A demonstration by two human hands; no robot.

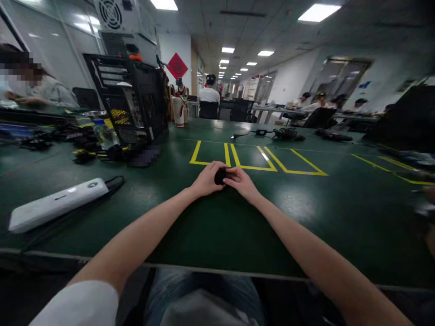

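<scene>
Just above the green table (217, 226), in front of the yellow tape marks, both hands meet around a small round black object (220, 176) whose kind I cannot make out. My left hand (208, 180) wraps it from the left with fingers closed. From the right, my right hand (240, 182) pinches its edge between thumb and fingers. Part of the object is hidden by the fingers.
A white power strip (59, 203) with a black cord lies at the left. Behind it stand a black computer case (131, 97) and a paper cup (178, 112). A coiled black cable (288, 134) lies toward the back. People sit at other tables beyond.
</scene>
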